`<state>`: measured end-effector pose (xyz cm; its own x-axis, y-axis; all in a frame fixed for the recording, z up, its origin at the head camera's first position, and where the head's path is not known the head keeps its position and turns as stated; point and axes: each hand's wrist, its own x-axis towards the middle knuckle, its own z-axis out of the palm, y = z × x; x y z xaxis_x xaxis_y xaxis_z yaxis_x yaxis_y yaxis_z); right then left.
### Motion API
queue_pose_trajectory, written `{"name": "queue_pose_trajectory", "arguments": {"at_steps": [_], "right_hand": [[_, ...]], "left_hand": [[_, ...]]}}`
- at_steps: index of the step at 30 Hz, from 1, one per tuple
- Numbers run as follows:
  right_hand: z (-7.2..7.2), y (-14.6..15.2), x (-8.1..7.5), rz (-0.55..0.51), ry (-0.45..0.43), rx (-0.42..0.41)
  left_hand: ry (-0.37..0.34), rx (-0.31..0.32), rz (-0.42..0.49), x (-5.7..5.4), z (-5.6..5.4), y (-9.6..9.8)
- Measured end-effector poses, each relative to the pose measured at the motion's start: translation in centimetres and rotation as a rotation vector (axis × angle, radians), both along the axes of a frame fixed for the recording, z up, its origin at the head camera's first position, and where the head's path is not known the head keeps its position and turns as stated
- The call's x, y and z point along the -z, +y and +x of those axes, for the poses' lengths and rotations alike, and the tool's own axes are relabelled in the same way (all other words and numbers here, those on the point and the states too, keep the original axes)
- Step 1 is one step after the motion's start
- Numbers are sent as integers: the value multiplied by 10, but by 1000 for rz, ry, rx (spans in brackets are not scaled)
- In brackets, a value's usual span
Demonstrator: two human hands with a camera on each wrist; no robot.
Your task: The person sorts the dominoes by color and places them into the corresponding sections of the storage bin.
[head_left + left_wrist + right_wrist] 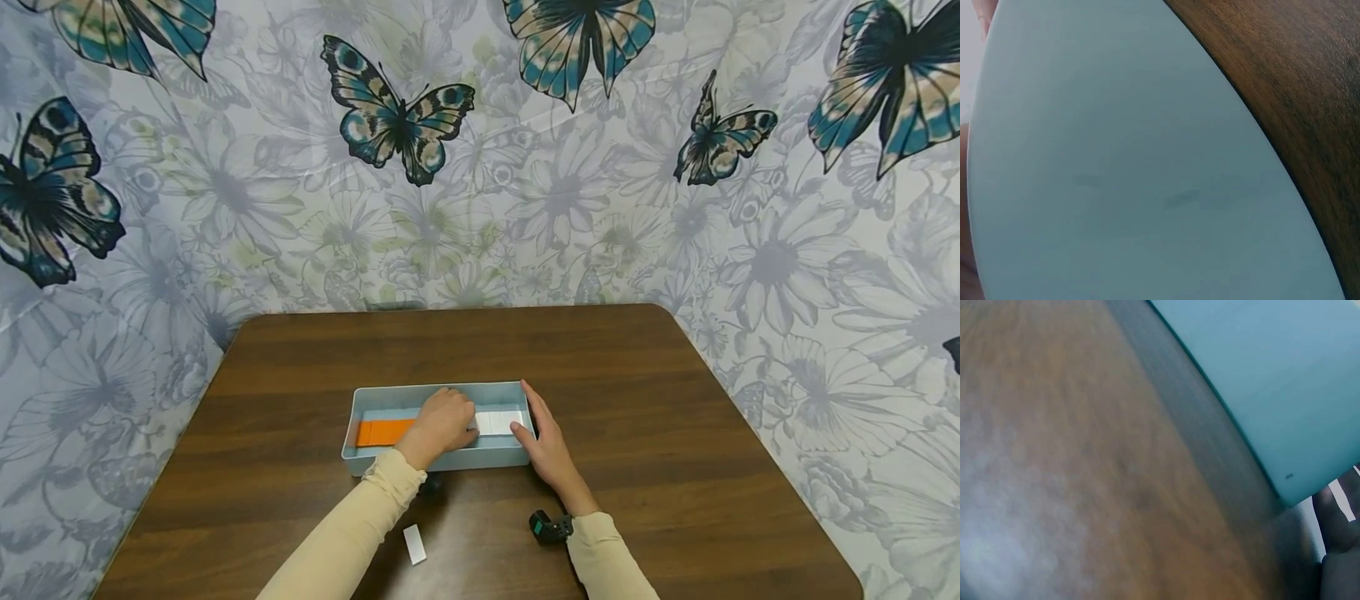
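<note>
A light blue rectangular tray (472, 458) sits on the brown table. Inside it, flat orange pieces (381, 432) lie at the left and flat white pieces (501, 422) at the right. My left hand (444, 421) reaches down into the middle of the tray, back of the hand up and thumb toward the white pieces; its fingertips are hidden, and I cannot tell whether it holds anything. My right hand (547, 446) grips the tray's right end, thumb over the rim and fingers along the outside. The tray's outer wall (1135, 137) fills most of the left wrist view.
One loose white strip (415, 544) lies on the table (712, 517) in front of the tray, between my forearms. A dark wrist camera (550, 527) sits on the right wrist. Behind the table hangs a butterfly-and-flower patterned backdrop (562, 200).
</note>
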<state>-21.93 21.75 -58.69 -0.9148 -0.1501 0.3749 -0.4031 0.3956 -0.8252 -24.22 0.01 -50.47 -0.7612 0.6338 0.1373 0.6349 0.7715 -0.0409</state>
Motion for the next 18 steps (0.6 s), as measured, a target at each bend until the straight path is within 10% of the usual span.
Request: {"name": "queue_pose_trajectory", "arguments": {"at_steps": [18], "right_hand": [[11, -5, -23, 0, -14, -3]], "left_hand": [[13, 22, 69, 7, -5, -1]]}}
